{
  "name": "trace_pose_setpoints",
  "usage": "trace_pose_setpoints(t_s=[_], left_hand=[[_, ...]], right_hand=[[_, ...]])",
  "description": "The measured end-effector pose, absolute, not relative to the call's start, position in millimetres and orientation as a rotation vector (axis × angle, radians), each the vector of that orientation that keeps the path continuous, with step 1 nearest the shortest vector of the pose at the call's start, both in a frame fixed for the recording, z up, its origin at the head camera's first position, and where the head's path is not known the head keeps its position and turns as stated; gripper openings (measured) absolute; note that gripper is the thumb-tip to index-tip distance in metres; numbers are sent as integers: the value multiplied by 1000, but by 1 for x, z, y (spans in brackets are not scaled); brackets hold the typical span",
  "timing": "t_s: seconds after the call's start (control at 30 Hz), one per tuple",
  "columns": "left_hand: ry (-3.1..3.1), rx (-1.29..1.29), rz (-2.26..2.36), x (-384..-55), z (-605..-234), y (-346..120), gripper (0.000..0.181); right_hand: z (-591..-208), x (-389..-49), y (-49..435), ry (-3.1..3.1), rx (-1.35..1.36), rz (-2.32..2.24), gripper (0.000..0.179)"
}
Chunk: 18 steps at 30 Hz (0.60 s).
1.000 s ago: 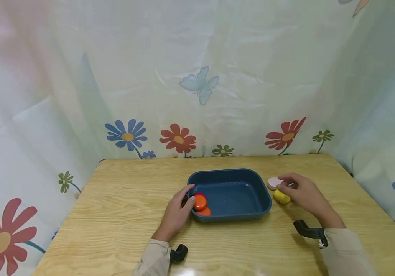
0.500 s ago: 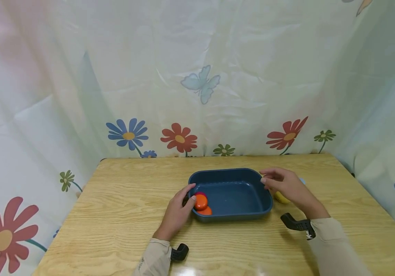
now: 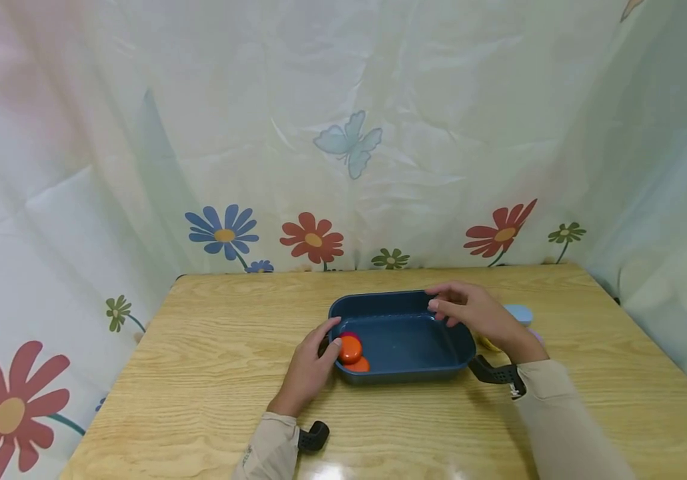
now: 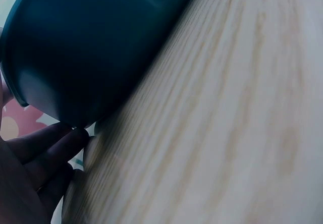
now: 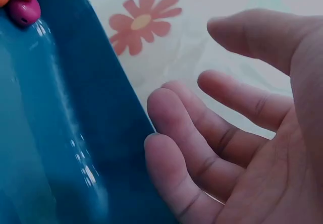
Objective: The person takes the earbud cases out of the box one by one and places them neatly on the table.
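Note:
A dark blue rectangular bin (image 3: 403,375) stands on the wooden table. My left hand (image 3: 307,367) grips its left wall, thumb over the rim and fingers outside; the left wrist view shows fingertips (image 4: 70,141) against the outer wall. Inside, at the left end, lie an orange rounded piece (image 3: 351,349), another orange piece (image 3: 358,365) and a magenta one (image 5: 25,12). Over the bin's back right corner hovers my right hand (image 3: 475,312). Its fingers are loosely bent with nothing between them, fingertips close to the rim in the right wrist view; whether they touch is unclear.
Right of the bin, partly behind my right hand, are a light blue piece (image 3: 519,314), a pinkish-purple piece (image 3: 537,336) and a yellow piece (image 3: 489,344). A flower-printed curtain (image 3: 343,147) hangs behind the wooden table (image 3: 229,333).
My right hand has moved left, away from the yellow and pink pieces, to over the bin's back right corner. The light blue piece has come into view. My left hand stays at the bin.

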<state>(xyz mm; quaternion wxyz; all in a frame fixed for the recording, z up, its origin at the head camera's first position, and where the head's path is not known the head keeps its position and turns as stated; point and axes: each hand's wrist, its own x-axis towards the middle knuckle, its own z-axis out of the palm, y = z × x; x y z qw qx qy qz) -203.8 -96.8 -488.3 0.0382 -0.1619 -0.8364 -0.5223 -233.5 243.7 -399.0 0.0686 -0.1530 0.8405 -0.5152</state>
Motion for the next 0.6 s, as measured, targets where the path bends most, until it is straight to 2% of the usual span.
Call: trace_pose_setpoints(t_s=[0.3,0.6], left_hand=[[-2562,-499,-1617,-205,-485,-97,45],[-2570,-487,-1613,-205,-487,-98,44]], right_hand=[[-400,-249,208,2357,-570,-1595,50],[-405,-265,177,2312,-648,-1437,48]])
